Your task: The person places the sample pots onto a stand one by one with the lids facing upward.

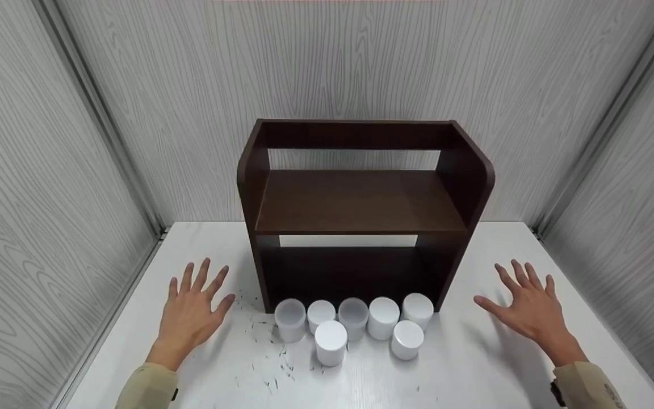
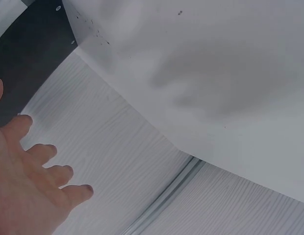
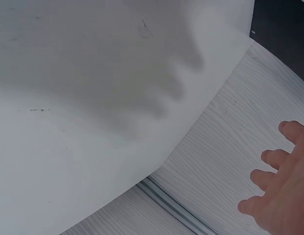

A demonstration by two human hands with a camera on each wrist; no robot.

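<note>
My left hand (image 1: 191,315) hovers over the table left of the shelf, fingers spread and holding nothing. On the other side, my right hand (image 1: 531,312) is held the same way, also with nothing in it. Between them, several small white jars (image 1: 331,342) stand upright in a loose group at the foot of a dark brown two-tier shelf (image 1: 361,201). Two of the jars, one at the left end (image 1: 290,321) and one near the middle, have greyer, translucent-looking tops. In the left wrist view the spread fingers (image 2: 76,195) touch nothing.
The white table (image 1: 219,375) has small dark marks left of the jars. Grey wood-grain panels (image 1: 327,62) enclose it at the back and both sides, with metal strips (image 1: 100,113) in the corners. Both shelf tiers have an open slot at the back.
</note>
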